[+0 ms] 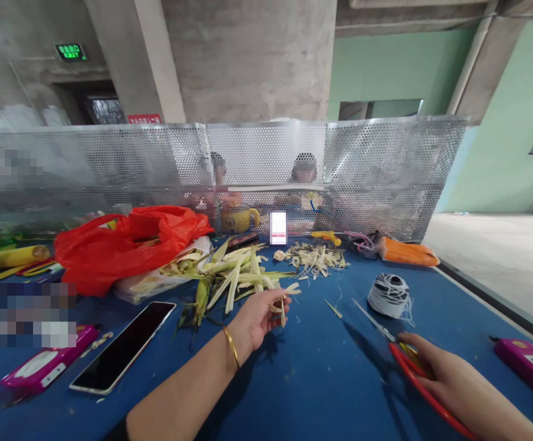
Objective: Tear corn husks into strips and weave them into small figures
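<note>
My left hand (pixel 266 315), with a gold bangle at the wrist, is closed on a pale strip of corn husk (pixel 289 289) over the middle of the blue table. Fingers of my right hand (pixel 436 370) wrap round the red-handled scissors (pixel 401 358), whose blades point up and left. Just beyond those blades stands a spool of white string (pixel 389 295) with loose strands. Left of my left hand lies a heap of corn husks (pixel 234 275). Cut husk scraps (pixel 319 260) are piled farther back, and a small green sliver (pixel 333 309) lies between my hands.
A smartphone (pixel 123 349) and a purple packet (pixel 50 364) lie at left, near a red plastic bag (pixel 133 242). Another purple packet (pixel 530 367) is at far right. An orange pack (pixel 408 252) sits by the perforated metal screen (pixel 266 153), with people behind it.
</note>
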A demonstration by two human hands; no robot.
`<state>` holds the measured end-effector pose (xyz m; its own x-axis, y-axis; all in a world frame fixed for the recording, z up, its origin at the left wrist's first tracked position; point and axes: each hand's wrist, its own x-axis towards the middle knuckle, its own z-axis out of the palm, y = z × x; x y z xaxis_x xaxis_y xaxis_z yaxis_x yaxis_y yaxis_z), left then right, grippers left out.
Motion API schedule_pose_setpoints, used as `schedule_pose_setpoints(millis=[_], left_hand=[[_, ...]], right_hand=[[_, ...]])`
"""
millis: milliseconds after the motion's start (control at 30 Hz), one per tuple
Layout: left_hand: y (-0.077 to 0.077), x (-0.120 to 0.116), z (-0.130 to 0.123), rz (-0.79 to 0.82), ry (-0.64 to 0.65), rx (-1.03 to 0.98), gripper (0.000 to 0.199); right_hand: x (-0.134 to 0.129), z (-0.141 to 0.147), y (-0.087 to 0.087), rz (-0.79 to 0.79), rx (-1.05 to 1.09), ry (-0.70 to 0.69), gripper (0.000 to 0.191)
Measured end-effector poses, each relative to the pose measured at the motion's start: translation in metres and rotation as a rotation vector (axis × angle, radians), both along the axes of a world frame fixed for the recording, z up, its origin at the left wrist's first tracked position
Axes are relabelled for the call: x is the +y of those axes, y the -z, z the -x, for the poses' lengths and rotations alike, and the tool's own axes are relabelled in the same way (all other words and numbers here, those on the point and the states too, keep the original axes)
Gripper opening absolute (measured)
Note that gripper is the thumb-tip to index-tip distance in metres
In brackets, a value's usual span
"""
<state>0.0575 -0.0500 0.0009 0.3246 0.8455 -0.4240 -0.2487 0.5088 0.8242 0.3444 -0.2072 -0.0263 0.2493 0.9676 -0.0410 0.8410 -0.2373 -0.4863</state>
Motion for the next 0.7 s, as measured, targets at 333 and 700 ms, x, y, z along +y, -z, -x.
schedule_pose_setpoints(millis=[333,700], left_hand=[[-0.019,0.067,-0.054,0.061,-0.146,-0.104,0.010],[-0.005,0.082,-0.053,0.093,-0.211,-0.111,0.011]], right_hand=[[0.113,0.071,-0.041,-0.100,0.891,-0.123,0.049],[0.117,0.069,-0.023,0.042,0.695,-0.263,0.043]])
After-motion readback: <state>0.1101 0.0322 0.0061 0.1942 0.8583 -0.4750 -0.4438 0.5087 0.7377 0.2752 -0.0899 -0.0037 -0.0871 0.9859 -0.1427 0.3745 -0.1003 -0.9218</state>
